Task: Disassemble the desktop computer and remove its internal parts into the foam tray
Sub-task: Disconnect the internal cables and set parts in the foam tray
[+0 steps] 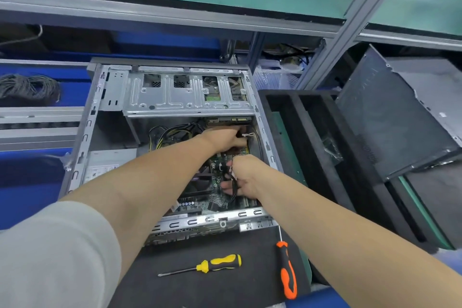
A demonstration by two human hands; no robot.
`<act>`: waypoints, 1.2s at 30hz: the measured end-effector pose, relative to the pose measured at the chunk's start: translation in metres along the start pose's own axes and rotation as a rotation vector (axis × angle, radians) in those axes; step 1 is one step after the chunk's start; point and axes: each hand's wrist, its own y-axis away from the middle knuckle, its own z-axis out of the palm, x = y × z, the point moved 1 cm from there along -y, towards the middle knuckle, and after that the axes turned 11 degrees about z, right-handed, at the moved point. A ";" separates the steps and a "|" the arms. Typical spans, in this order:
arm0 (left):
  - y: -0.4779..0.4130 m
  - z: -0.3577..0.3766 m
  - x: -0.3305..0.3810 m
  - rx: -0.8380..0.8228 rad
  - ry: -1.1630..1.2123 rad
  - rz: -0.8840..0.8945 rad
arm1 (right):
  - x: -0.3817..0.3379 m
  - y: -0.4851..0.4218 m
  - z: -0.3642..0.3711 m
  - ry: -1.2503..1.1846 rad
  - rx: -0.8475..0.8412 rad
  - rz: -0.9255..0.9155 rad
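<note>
1. Grey sleeve (pixel 50 245) nearest; both forearms reach into the computer case (pixel 82 132), which lies open on its side.
2. Yellow screwdriver (pixel 220 262) and orange screwdriver (pixel 287 270) lie in front, unheld.
3. Left hand (pixel 225 137): fingers curled on a tied cable (pixel 247 135), likely unplugging.
4. Right hand (pixel 243 177) clenches a black cable bundle (pixel 234 186) over the motherboard (pixel 215 182), probably holding it clear.
5. Foam tray (pixel 312 132) waits just right of the case.

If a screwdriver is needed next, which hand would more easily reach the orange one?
Probably the right hand: the orange screwdriver lies beside its forearm, while the left hand reaches deeper into the computer case. It holds black cables, though.
</note>
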 end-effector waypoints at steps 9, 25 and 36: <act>-0.001 -0.001 -0.001 -0.014 -0.079 0.038 | 0.001 0.002 0.000 0.000 0.004 -0.007; 0.004 0.000 -0.004 0.002 -0.054 0.077 | 0.000 0.002 0.002 -0.002 0.011 -0.015; 0.005 0.000 -0.003 0.108 -0.002 -0.008 | -0.002 -0.001 0.002 -0.022 0.017 -0.020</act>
